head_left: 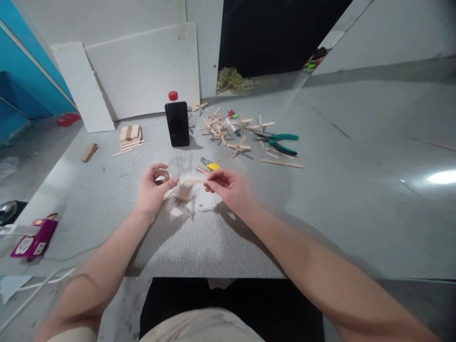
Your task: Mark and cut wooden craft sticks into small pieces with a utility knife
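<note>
My left hand (156,185) is closed, thumb and fingers pinching a thin, clear plastic-like piece (174,168) held upright. Between the fingertips of my right hand (228,186) is a pale wooden craft stick (194,181), its free end pointing left toward the clear piece. I cannot tell whether the two touch. Just beyond my right fingers lie a yellow utility knife (213,166) with its blade out and a red pen-like stick (202,170). Beneath both hands is a white sheet (208,202) with blurred brownish and white bits on it.
A black phone (177,124) leans upright on a red-capped bottle (173,96). Several crossed craft-stick pieces (239,147) lie right of it, beside green-handled pliers (281,142). At left are a stack of craft sticks (130,135), a wooden block (89,152) and a purple power strip (35,240).
</note>
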